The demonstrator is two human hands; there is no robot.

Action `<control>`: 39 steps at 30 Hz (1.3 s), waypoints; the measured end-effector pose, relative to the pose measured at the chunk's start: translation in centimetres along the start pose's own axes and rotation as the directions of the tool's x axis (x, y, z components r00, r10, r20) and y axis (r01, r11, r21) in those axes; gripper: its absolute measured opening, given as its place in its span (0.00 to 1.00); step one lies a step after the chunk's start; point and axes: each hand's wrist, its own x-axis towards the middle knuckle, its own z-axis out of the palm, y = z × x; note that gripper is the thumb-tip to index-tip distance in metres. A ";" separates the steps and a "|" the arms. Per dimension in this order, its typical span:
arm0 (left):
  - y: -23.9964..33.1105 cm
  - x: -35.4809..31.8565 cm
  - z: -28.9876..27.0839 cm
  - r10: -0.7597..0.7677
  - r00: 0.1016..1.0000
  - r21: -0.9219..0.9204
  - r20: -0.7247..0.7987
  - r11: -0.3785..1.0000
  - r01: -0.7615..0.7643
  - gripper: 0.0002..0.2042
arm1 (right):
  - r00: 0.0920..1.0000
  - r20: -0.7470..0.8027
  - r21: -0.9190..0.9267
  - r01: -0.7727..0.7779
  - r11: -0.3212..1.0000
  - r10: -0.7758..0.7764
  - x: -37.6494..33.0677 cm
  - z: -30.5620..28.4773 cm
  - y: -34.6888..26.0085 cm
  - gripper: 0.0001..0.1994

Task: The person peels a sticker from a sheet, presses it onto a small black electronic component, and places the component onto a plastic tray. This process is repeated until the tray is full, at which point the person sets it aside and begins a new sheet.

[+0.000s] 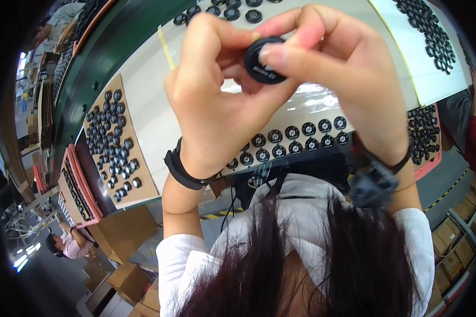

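Held up above the work table is a round black disc-shaped part with small white print on its face. My left hand is closed around its left side and lower edge, its fingers partly hidden behind the part. The fingers of my right hand pinch it from the right, with the thumb pressed on its face. Below my hands, two rows of similar round black parts with light centres lie along the near table edge. More black round parts sit at the far edge.
A brown cardboard sheet on the left bears many loose black round parts. A white sheet with many more lies at the far right, and a pink-rimmed tray of them stands nearer. Cardboard boxes sit on the floor. Other people work at left.
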 end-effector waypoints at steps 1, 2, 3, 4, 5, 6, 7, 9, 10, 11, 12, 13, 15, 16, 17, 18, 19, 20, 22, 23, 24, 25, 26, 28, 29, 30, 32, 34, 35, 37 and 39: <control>-0.1 0.2 -0.4 -0.022 1.000 -0.019 0.006 1.000 0.023 0.20 | 0.998 -0.017 -0.143 0.063 0.988 -0.066 -0.1 0.9 -0.5 0.08; 0.2 -0.1 -0.8 0.019 1.000 0.072 -0.020 0.997 -0.018 0.19 | 0.990 -0.030 -0.296 0.123 0.947 -0.138 -0.2 1.2 -0.9 0.09; 0.5 -0.8 -0.6 0.074 0.997 0.128 -0.034 0.989 -0.069 0.18 | 0.976 -0.007 -0.371 0.199 0.907 -0.217 -0.8 0.9 -0.4 0.12; 0.4 -0.9 -0.5 0.150 0.988 0.216 -0.043 0.967 -0.138 0.17 | 0.957 0.027 -0.445 0.270 0.854 -0.288 -1.2 0.7 0.2 0.16; 0.5 -1.1 -0.3 0.225 0.973 0.308 -0.051 0.930 -0.199 0.16 | 0.961 0.021 -0.458 0.255 0.852 -0.276 -1.7 0.4 0.2 0.21; 0.6 -1.4 -0.4 0.209 0.978 0.319 0.025 0.925 -0.206 0.16 | 0.965 0.004 -0.473 0.233 0.850 -0.263 -1.9 -0.3 0.4 0.26; 0.5 -1.2 -0.4 0.198 0.975 0.338 0.104 0.915 -0.221 0.18 | 0.958 -0.014 -0.531 0.236 0.814 -0.287 -1.5 -1.6 0.6 0.26; -0.3 0.2 0.0 0.108 0.975 0.175 0.195 0.974 -0.143 0.17 | 0.924 0.028 -0.536 0.336 0.774 -0.381 -1.4 -4.8 1.5 0.40; -1.2 1.2 0.4 -0.009 0.948 0.086 0.319 0.996 -0.019 0.17 | 0.918 -0.011 -0.670 0.288 0.684 -0.396 -1.5 -7.8 1.6 0.44; -2.7 2.3 -1.1 -0.196 0.928 0.014 0.316 0.979 0.202 0.19 | 0.907 -0.017 -0.764 0.260 0.590 -0.421 -0.7 -10.6 1.3 0.47; -5.7 3.6 -2.4 -0.376 0.860 -0.066 0.345 0.904 0.422 0.20 | 0.867 -0.036 -0.880 0.208 0.427 -0.497 -0.4 -14.2 0.8 0.46; -9.1 5.0 -3.8 -0.345 0.887 -0.123 0.308 0.910 0.397 0.20 | 0.817 -0.038 -0.961 0.128 0.246 -0.575 -0.9 -18.0 -0.4 0.44; -18.2 7.3 -8.6 -0.359 0.921 -0.144 0.151 0.914 0.380 0.19 | 0.764 -0.142 -0.990 -0.116 0.082 -0.630 -1.1 -26.9 -1.8 0.38; -23.9 7.9 -11.8 -0.390 0.920 -0.123 0.044 0.912 0.392 0.19 | 0.760 -0.213 -0.971 -0.234 0.047 -0.615 -1.5 -31.9 -2.3 0.37; -29.2 8.5 -15.2 -0.413 0.910 -0.006 -0.035 0.910 0.413 0.20 | 0.743 -0.286 -0.937 -0.349 0.014 -0.606 -2.5 -36.1 -3.2 0.37; -34.4 8.8 -18.6 -0.427 0.896 0.110 -0.121 0.892 0.439 0.20 | 0.713 -0.374 -0.887 -0.462 0.003 -0.593 -3.8 -40.1 -4.0 0.38; -38.2 9.0 -19.7 -0.311 0.936 0.395 -0.167 0.848 0.353 0.20 | 0.677 -0.467 -0.817 -0.576 -0.014 -0.568 -5.3 -43.5 -4.3 0.40; -39.9 9.4 -20.5 -0.172 0.968 0.653 -0.183 0.715 0.251 0.20 | 0.630 -0.559 -0.751 -0.660 0.009 -0.539 -7.0 -45.5 -5.0 0.40; -42.3 9.1 -22.1 -0.277 0.960 0.841 -0.046 0.507 0.187 0.20 | 0.581 -0.639 -0.688 -0.725 0.036 -0.504 -7.9 -47.9 -5.5 0.40; -43.0 8.7 -23.2 -0.415 0.908 0.960 0.052 0.273 0.069 0.21 | 0.572 -0.674 -0.671 -0.739 0.061 -0.467 -7.6 -48.4 -5.3 0.41; -43.1 8.6 -23.0 -0.566 0.817 0.994 0.112 0.054 -0.099 0.22 | 0.559 -0.709 -0.645 -0.760 0.077 -0.429 -7.6 -48.6 -5.1 0.41; -43.1 8.4 -23.2 -0.571 0.814 0.995 0.102 0.048 -0.091 0.22 | 0.547 -0.741 -0.622 -0.778 0.091 -0.389 -7.1 -48.8 -4.9 0.41; -42.9 8.5 -21.8 -0.557 0.830 0.973 0.033 0.207 0.100 0.23 | 0.551 -0.740 -0.620 -0.781 0.076 -0.386 -6.9 -49.0 -4.8 0.41; -41.2 8.5 -18.6 -0.571 0.814 0.755 -0.108 0.485 0.441 0.25 | 0.586 -0.712 -0.649 -0.760 0.043 -0.386 -7.3 -49.6 -4.5 0.40; -40.3 8.3 -17.5 -0.583 0.806 0.750 -0.103 0.487 0.448 0.25 | 0.606 -0.697 -0.664 -0.747 0.027 -0.384 -7.5 -49.7 -4.1 0.40; -39.2 8.2 -17.2 -0.558 0.824 0.758 -0.100 0.493 0.426 0.25 | 0.611 -0.694 -0.667 -0.745 0.020 -0.381 -7.4 -49.8 -3.6 0.40; -37.7 8.1 -15.9 -0.502 0.861 0.768 -0.087 0.517 0.379 0.27 | 0.764 -0.547 -0.768 -0.621 -0.159 -0.344 -7.0 -49.8 -2.7 0.31; -36.1 6.6 -16.1 -0.501 0.860 0.751 -0.095 0.531 0.392 0.26 | 0.744 -0.523 -0.815 -0.579 -0.011 -0.415 -4.0 -44.6 -0.9 0.30; -35.1 6.2 -16.0 -0.482 0.872 0.731 -0.089 0.563 0.386 0.26 | 0.771 -0.471 -0.848 -0.529 -0.020 -0.430 -3.3 -42.6 -0.5 0.30; -33.8 6.1 -14.6 -0.443 0.895 0.684 -0.057 0.636 0.358 0.26 | 0.780 -0.438 -0.866 -0.499 -0.022 -0.446 -2.3 -39.3 0.3 0.29; -32.5 5.8 -13.6 -0.406 0.913 0.640 -0.027 0.695 0.328 0.26 | 0.767 -0.461 -0.854 -0.520 -0.013 -0.446 -0.9 -36.0 1.1 0.29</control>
